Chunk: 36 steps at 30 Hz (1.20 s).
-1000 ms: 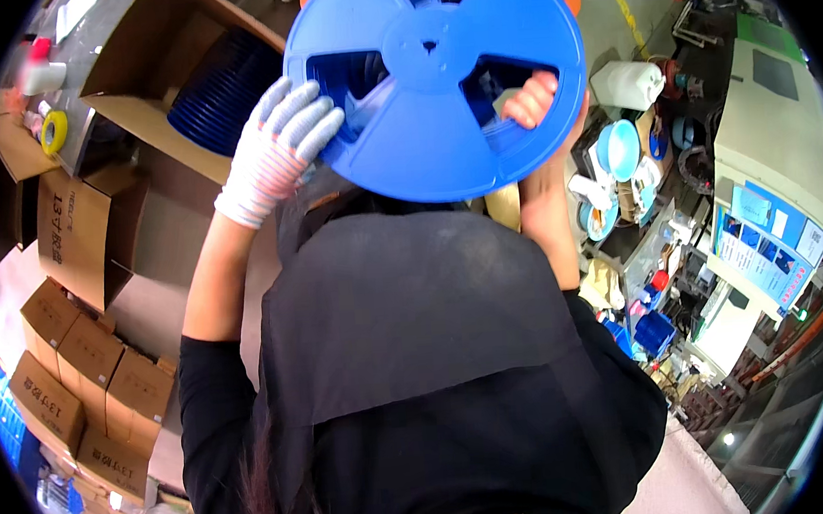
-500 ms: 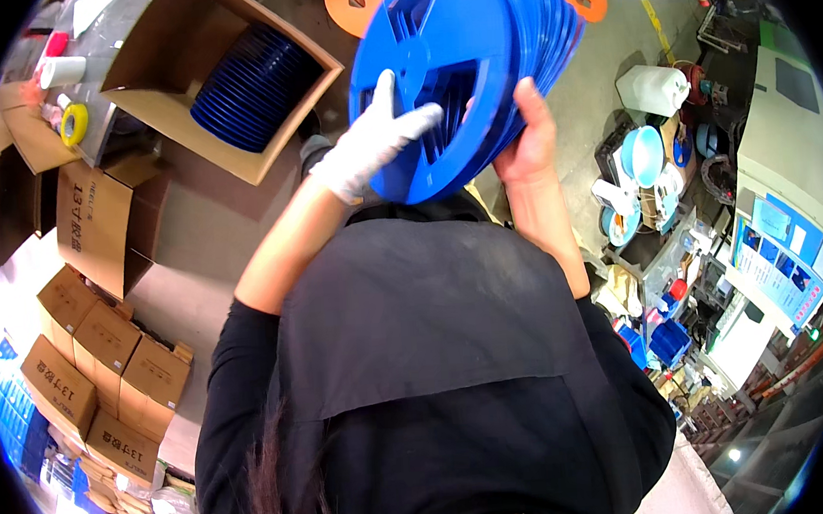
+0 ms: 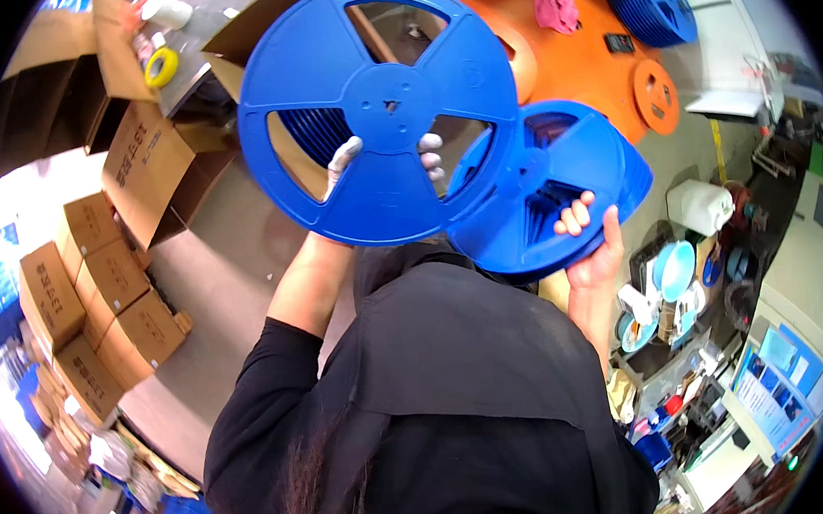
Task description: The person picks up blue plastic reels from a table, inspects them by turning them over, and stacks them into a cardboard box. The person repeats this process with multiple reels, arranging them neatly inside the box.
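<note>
- Large blue reel (image 3: 379, 108): held up flat-on by the gloved left hand (image 3: 368, 161), which is mostly behind it; fingers (image 3: 432, 154) show through the spoke openings.
- Stack of blue reels (image 3: 544, 188): just right, partly behind the large reel; bare right hand (image 3: 595, 246) clasps its lower rim, fingertips (image 3: 574, 217) hooked through an opening.

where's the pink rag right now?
Head view, top right of centre: the pink rag lies on the orange surface, above the stack of blue reels in the bare right hand.
</note>
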### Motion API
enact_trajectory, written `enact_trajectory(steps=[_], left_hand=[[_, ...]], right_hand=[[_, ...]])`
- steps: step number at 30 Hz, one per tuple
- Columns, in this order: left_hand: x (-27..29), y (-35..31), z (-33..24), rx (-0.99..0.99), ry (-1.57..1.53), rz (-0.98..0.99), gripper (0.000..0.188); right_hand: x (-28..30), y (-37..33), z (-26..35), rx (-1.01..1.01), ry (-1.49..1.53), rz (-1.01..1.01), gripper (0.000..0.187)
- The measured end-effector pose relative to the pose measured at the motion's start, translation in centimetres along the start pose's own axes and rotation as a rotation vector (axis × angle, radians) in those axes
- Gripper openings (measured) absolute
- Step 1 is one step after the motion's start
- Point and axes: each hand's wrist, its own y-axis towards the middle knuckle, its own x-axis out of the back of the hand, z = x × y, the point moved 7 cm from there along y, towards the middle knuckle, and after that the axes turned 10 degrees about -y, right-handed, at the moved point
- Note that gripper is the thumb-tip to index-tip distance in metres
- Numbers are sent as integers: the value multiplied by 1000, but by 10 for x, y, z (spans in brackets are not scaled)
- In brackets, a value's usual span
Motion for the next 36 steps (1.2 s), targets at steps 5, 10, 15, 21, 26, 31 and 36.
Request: enact_trajectory(steps=[5, 10, 15, 21, 26, 31, 36], left_hand=[[7, 11, 7, -26, -57, -9, 85], [6, 30, 9, 20, -132, 74, 83], [-3, 40, 10, 80, -212, 173, 81], [-1, 47, 13, 47, -244, 14, 70], [8, 40, -9, -21, -37, 115, 85], [10, 26, -31, -154, 131, 78, 86], [5, 15, -50, -162, 207, 122, 89]], right_hand=[[19, -7, 8, 11, -49, -68, 34], [27, -11, 17, 27, -19, -95, 31], [28, -17, 19, 56, -22, -125, 30], [43, -30, 23, 141, 84, -73, 32], [49, -38, 36, 282, 218, 33, 36], [58, -54, 64, 400, 274, 198, 38], [53, -54, 68, 459, 322, 321, 38]])
